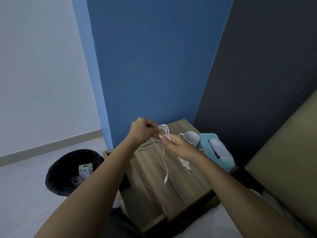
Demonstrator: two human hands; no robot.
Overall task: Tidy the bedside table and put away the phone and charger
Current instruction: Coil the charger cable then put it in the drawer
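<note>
Both hands are up over the surface (171, 182), and I am using them to fold the cable (164, 133) into loops. My right hand (178, 146) is closed around the bunch of loops so they stay together. My left hand (144, 131) pinches a strand beside it, close enough that the two hands almost touch. I think I hold it this way so the cable gets short and neat before I put it away.

One loose end hangs down from my right hand, and its small tip (165, 180) dangles just above the wood. Another loop droops under my left hand. The plug (186, 163) sticks out below my right wrist, near the wood; I cannot tell if it rests there.

Farther back, a white cup (192, 137) lies on its side, just behind my right hand. A teal tissue box (210, 141) sits next to it. Down on the floor to the left is a black bin (68, 169) with some trash in it.

I see no phone from here.
</note>
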